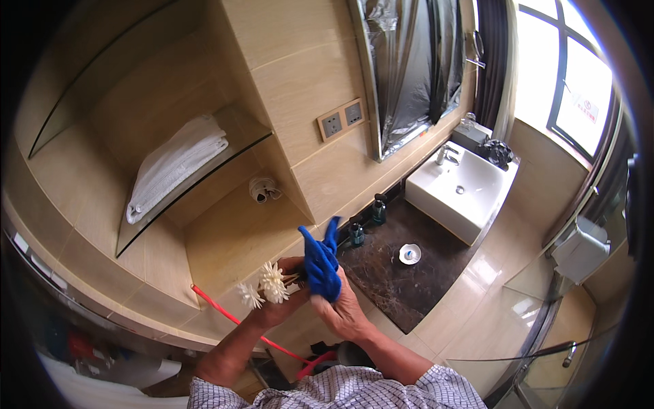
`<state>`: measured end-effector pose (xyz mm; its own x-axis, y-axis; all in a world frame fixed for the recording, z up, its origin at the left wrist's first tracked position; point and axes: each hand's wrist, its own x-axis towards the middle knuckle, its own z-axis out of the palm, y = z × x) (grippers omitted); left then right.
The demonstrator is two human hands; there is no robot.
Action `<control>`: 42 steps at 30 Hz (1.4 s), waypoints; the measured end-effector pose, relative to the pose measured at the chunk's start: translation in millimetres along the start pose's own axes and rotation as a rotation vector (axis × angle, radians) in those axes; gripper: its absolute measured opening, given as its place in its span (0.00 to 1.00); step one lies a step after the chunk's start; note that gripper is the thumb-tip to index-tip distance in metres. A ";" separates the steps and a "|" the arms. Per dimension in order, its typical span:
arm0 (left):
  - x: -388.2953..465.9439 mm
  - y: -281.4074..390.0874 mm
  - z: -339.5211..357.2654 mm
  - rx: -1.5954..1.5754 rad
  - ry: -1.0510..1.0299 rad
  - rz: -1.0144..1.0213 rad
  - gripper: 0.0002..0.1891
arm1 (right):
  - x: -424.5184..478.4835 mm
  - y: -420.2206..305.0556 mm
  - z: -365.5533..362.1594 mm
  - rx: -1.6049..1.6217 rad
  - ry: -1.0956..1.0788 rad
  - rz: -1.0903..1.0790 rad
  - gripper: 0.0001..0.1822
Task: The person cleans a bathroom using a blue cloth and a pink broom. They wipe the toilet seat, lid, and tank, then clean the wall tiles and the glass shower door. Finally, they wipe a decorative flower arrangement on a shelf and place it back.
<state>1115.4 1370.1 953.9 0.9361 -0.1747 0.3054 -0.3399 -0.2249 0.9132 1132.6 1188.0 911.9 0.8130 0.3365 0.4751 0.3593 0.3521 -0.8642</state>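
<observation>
My left hand [286,309] grips a small dark flower holder [300,277], mostly hidden by my fingers and a cloth. Thin stems run out of it to the left and bear white decorative flowers [274,282]. In my right hand [343,313] is a blue cleaning cloth [322,271], bunched against the holder, with two loose ends pointing up. Both hands are close together in front of the wall niche, left of the dark marble countertop [396,286].
Two pump bottles [379,208] and a small white dish [410,254] stand on the counter near a white washbasin [460,189]. Folded white towels [176,166] lie on a glass shelf [250,130]. A red-handled tool [225,312] leans at the niche. A glass panel [503,361] is at lower right.
</observation>
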 end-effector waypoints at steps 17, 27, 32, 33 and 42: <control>-20.7 2.0 12.4 0.158 -0.209 -0.179 0.36 | 27.7 -37.0 -31.2 -0.134 -0.096 0.390 0.19; -24.1 13.5 18.5 -0.012 -0.102 -0.012 0.37 | -22.8 0.0 -46.8 0.459 -0.025 0.401 0.32; -22.1 16.1 28.3 -0.232 -0.082 -0.160 0.33 | -26.9 -0.7 -11.0 0.162 0.086 0.100 0.21; -21.3 19.3 30.3 -0.267 -0.079 -0.180 0.32 | -22.3 -0.9 -12.6 0.098 0.099 0.076 0.21; -28.7 13.2 8.8 -0.007 -0.054 -0.083 0.32 | -9.3 -10.7 -26.4 -0.082 0.055 0.228 0.22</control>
<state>1083.2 1363.8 954.8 0.9546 -0.2073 0.2141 -0.2609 -0.2338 0.9366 1133.3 1158.0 912.4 0.9003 0.3500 0.2589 0.1981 0.2002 -0.9595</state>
